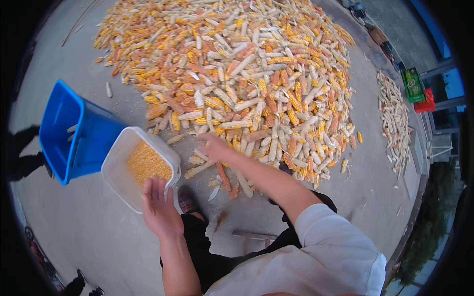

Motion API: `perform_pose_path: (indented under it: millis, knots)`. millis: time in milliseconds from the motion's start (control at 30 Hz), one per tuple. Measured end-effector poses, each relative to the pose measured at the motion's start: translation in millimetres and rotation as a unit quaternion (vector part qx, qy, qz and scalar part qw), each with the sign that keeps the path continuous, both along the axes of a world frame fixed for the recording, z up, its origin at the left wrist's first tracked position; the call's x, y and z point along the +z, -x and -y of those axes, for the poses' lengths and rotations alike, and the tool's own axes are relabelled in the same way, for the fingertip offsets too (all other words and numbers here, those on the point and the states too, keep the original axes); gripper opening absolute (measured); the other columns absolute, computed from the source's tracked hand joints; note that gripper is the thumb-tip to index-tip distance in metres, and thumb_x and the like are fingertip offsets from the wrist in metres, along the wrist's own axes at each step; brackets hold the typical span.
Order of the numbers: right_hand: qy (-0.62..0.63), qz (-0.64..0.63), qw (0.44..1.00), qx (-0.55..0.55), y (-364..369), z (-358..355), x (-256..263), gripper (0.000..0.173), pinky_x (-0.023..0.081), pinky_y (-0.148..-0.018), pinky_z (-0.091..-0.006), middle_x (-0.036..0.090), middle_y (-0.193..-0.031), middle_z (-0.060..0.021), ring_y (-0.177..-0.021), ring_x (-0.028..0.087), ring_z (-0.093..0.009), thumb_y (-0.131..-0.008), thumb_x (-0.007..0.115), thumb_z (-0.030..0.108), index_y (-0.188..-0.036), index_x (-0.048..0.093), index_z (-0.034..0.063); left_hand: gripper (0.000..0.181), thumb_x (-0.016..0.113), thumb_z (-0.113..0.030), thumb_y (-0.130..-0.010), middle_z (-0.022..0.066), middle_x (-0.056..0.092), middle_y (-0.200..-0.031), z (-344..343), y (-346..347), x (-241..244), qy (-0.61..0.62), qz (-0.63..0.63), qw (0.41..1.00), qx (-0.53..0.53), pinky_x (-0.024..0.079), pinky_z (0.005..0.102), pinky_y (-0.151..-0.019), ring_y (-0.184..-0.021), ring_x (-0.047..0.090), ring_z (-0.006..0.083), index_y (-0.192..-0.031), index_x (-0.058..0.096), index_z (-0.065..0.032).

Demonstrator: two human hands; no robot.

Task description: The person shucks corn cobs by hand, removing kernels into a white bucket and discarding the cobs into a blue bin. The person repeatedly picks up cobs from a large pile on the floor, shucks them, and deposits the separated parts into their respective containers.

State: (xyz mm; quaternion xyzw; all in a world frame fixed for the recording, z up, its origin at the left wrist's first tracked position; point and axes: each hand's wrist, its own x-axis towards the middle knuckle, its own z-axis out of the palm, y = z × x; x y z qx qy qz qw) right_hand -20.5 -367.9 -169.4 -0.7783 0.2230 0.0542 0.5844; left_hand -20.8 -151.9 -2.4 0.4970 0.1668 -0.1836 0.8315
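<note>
My left hand [160, 209] is at the near rim of a white plastic bucket [117, 180], its fingers extended over the opening and nothing visible in its grasp. Loose yellow corn kernels [147, 162] lie inside the tilted-looking bucket. My right hand [215, 147], somewhat blurred, is over the near left edge of a large heap of corn cobs [237, 74]. Below that hand are pale, stripped cobs [200, 167] and a reddish cob [223, 177]. Whether its fingers grip anything is hard to make out.
A blue plastic bin [92, 133] adjoins the white bucket, with a few pale cobs inside. A smaller cob pile [394, 118] lies far right, near a green box [413, 84] and a red one [424, 101]. Other people's legs [27, 157] show at left. A low stool [255, 235] is beneath me.
</note>
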Motion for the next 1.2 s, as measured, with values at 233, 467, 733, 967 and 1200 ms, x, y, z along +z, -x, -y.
perform_pose_path:
  millis: [233,467,733,967,1200]
  knots:
    - [0.349,-0.093,0.932,-0.012,14.9,180.6,-86.5,0.036,0.04,-0.091,-0.0396,0.053,-0.107,-0.0189,-0.105,0.05,-0.035,-0.075,0.061,0.012,-0.108,0.053,0.0007,0.04,0.037,-0.034,-0.094,0.01,0.054,-0.117,36.3,-11.0,-10.5,-0.039,-0.033,0.997,-0.058,0.044,0.0368,-0.088,-0.106,0.053,0.0221,-0.118,0.049,-0.0049]
    - [0.443,-0.129,0.882,0.097,-16.2,213.8,-144.5,0.041,0.029,-0.099,-0.0442,0.054,-0.114,-0.0089,-0.114,0.043,-0.023,-0.069,0.063,0.008,-0.11,0.055,0.0104,0.037,0.043,-0.033,-0.091,0.0109,0.056,-0.114,59.5,-33.0,-31.1,-0.079,-0.047,0.992,-0.083,0.049,0.0331,-0.08,-0.101,0.056,0.0215,-0.115,0.048,-0.005]
    - [0.258,-0.035,0.922,0.286,-33.3,199.3,-77.8,0.049,0.038,-0.093,-0.0401,0.057,-0.108,-0.0132,-0.109,0.05,-0.03,-0.067,0.071,0.025,-0.112,0.057,0.0089,0.038,0.049,-0.033,-0.089,0.0106,0.057,-0.109,77.4,-43.4,-27.2,-0.09,-0.047,0.991,-0.09,0.05,0.0327,-0.078,-0.098,0.057,0.0213,-0.113,0.048,-0.0044]
    - [0.516,-0.043,0.856,-0.001,-149.6,308.6,-110.5,0.05,0.033,-0.099,-0.0428,0.055,-0.114,-0.0116,-0.112,0.047,-0.031,-0.067,0.07,0.013,-0.114,0.053,0.0097,0.038,0.053,-0.032,-0.087,0.0096,0.058,-0.105,83.6,-45.8,-29.9,-0.125,-0.049,0.987,-0.087,0.051,0.0313,-0.075,-0.094,0.058,0.0206,-0.112,0.049,-0.0045]
    - [0.565,-0.08,0.814,0.105,-146.9,319.7,-114.6,0.041,0.021,-0.106,-0.0478,0.054,-0.109,-0.0058,-0.112,0.044,-0.027,-0.066,0.069,0.019,-0.105,0.056,0.0123,0.039,0.057,-0.025,-0.085,0.0154,0.058,-0.108,79.1,-49.7,-33.0,-0.079,-0.056,0.991,-0.088,0.052,0.0348,-0.079,-0.096,0.059,0.0253,-0.113,0.047,0.0012]
